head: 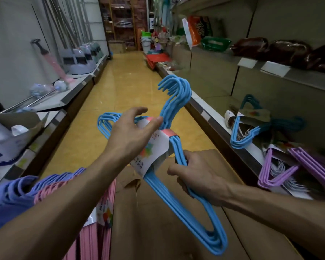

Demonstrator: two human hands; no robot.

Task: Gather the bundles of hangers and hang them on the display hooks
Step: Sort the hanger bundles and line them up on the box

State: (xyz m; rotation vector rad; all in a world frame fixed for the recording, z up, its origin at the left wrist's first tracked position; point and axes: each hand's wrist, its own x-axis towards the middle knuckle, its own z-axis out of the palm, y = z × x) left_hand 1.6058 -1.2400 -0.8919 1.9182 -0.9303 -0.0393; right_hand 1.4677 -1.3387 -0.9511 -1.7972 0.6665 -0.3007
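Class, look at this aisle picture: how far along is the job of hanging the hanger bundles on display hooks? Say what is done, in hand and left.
Done: nothing visibly hung; no display hook with a bundle shows. In hand: the right hand grips the blue hanger bundle, while the left hand touches its paper label. Left: another blue bundle and a purple bundle lie on the right shelf, and purple and pink bundles wait lower left.

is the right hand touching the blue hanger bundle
Touching. The head view shows the right hand with fingers wrapped around one arm of the blue hanger bundle.
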